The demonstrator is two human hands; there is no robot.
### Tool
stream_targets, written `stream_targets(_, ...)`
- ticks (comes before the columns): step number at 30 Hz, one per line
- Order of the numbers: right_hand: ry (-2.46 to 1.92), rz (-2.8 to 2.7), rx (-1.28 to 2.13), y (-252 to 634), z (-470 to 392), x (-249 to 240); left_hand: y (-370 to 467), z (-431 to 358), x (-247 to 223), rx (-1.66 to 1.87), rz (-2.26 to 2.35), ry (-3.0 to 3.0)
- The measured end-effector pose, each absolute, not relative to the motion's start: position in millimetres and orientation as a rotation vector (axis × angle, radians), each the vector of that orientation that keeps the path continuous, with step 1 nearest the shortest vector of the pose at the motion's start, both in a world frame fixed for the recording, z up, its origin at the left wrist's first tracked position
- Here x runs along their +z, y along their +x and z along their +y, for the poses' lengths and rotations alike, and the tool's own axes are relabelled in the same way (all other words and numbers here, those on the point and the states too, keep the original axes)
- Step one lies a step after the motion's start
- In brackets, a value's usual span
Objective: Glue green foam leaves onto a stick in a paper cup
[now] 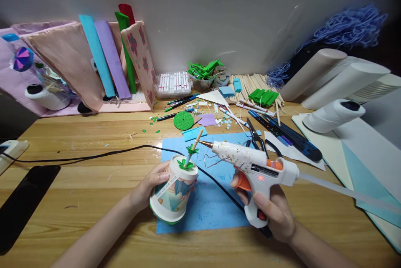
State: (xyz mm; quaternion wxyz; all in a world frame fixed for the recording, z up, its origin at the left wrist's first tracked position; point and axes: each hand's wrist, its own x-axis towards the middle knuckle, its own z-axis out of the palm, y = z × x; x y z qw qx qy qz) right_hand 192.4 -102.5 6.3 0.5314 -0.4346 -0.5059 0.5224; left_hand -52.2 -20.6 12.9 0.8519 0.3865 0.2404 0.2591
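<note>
- On the blue sheet point(216, 201) near the table's point(94, 184) front edge: left hand point(147, 188) wraps the side of an upturned cup point(172, 195), tilting it toward the right hand, probably to face the work at the nozzle.
- Stick point(194, 147) stands up out of the cup's base, leaning right, with green leaves point(189, 155) on it and at its foot.
- Right hand point(269, 209) is clenched on the glue gun point(257, 168) grip, one finger by the orange trigger; whether it is pressed, cannot tell.
- Nozzle points left, tip just beside the stick's upper part; contact not clear.
- Glue rod sticks out the gun's back, over the table to the right.
- Black cord point(94, 157) runs from the left across the sheet, passing behind the cup and under the gun; likely snag line.
- Scissors point(255, 136) and pens point(282, 132) lie just behind the gun, so little room that way.
- Open room: bare wood left of the cup and along the front edge.
- Back edge is crowded: marker box point(173, 83), paper rolls point(106, 63), green disc point(184, 120), scraps.
</note>
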Motion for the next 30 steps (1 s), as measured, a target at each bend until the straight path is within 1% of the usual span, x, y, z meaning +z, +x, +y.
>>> stream_targets(6,-0.962,-1.120,1.312,195,-106,2,-54,-21,14,0.489,0.416,0.709)
stream_targets(11,-0.935,-0.977,1.419,196,-101,8,-60,-20,8,0.468,0.388,0.748)
stream_targets(17,-0.979,-0.915,1.405,194,-88,17,-65,-14,15,0.534,0.424,0.801)
stream_targets(20,-0.990,-0.940,1.387,189,-83,16,-71,-8,28,0.668,0.497,0.795)
stream_targets(24,-0.975,-1.080,1.511,168,-63,22,-97,-4,50,1.026,0.643,0.775)
stream_targets(27,-0.946,-1.290,1.658,129,-35,33,-129,-17,62,1.311,0.746,0.732)
stream_targets(30,-0.872,-1.555,1.667,65,2,34,-162,-42,65,1.448,0.871,0.698)
